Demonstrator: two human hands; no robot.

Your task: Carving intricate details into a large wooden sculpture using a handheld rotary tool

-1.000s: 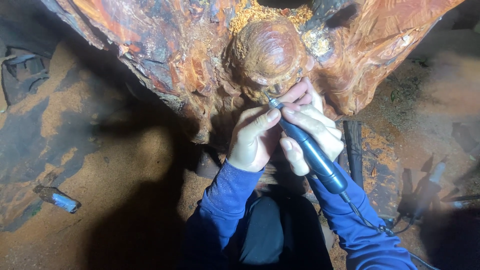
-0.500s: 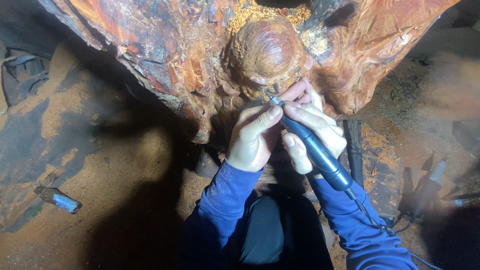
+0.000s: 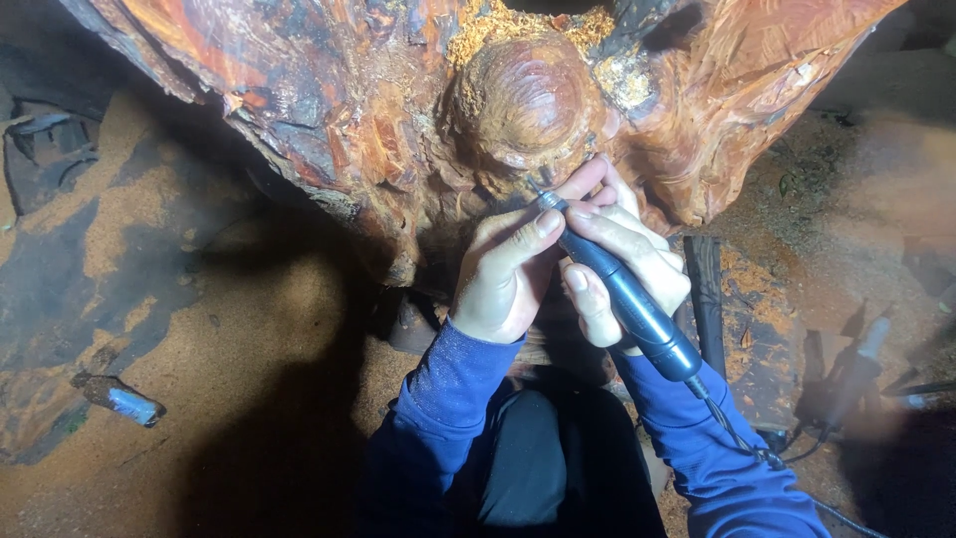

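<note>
— The light is strong only in the middle. It falls from above, near the head, onto the carved wood [image 3: 478, 110] and both hands; the wet-looking red surface gives small glare spots.

— And the edges?

— They go dark quickly. The left hand [image 3: 503, 284] and right hand [image 3: 622, 264] are bright and sharp, and the dark tool [image 3: 622, 294] shows a thin highlight along its body. Below them, a heavy shadow lies on the sawdust floor [image 3: 249, 329].

— Is anything blurred?

— The right side is dim and soft, and shapes there are hard to read. The corners are nearly black. The small blue object [image 3: 131, 403] at left is dim, slightly unsharp.
</note>
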